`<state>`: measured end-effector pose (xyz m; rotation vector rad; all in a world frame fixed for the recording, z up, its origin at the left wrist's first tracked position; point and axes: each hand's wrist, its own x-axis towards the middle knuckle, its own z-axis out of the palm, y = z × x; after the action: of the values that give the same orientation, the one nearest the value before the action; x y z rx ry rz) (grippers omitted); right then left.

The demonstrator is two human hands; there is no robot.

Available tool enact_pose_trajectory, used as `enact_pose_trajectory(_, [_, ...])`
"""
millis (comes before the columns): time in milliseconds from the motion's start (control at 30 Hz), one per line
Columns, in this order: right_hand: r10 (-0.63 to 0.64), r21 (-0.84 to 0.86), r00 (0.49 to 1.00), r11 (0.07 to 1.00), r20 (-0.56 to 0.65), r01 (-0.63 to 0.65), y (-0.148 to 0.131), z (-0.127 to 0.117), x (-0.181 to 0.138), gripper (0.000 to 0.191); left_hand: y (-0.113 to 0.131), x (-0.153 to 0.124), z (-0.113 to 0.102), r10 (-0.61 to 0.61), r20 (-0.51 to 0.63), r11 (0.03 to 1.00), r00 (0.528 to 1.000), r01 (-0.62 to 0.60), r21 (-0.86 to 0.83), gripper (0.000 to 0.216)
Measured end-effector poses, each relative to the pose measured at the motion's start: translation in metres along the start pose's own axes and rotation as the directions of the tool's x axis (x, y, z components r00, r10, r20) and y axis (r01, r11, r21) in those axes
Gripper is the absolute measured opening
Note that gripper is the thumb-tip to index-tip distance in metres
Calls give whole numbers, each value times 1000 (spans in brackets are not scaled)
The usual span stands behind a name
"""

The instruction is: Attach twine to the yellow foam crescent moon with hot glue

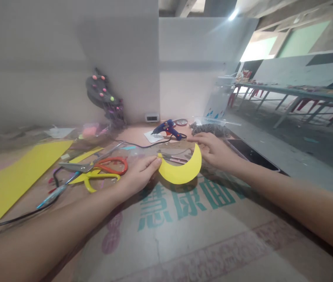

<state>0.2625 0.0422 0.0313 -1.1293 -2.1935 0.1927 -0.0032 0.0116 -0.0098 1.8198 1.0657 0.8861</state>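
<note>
A yellow crescent moon cutout (180, 174), horns up, is held above the printed board in front of me. My left hand (145, 168) pinches its left horn between thumb and fingers. At the other horn, my right hand (210, 149) grips the edge, its fingers partly behind the cutout. Beyond the moon lies a pair of tweezers or a similar slim metal tool (175, 159), partly covered by it. Farther back a blue glue gun (168, 128) with a small red light rests by a white card (153, 136).
To the left lie orange-handled scissors (112, 165), yellow-handled scissors (101, 177), a blue pen (51, 196) and a yellow sheet (22, 176). A dark decoration with pompoms (103, 92) stands behind. A phone-like dark slab (252, 154) and grey fuzzy material (210, 129) are at right.
</note>
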Motion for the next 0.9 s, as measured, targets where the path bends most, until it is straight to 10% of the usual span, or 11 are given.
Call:
enact_pose_trajectory(133, [101,310,988,942,114,-132,-24,16,-10,38,3,-1,-1,54,28,997,998,-55,51,42])
enact_pose_trajectory(300, [8,740,977,651,213,-167,-35,48,-15,51,8,-2,0,120,54,975,991,-128,181,40])
enact_pose_trajectory(600, [218,596,976,782,8,-180,-23,51,-18,38,7,-3,0,101,53,973,993,-109,202,39])
enact_pose_trajectory(900, [1,825,933,467,361,-320,-25,59,-22,66,6,-4,0,100,59,975,993,-110,195,40])
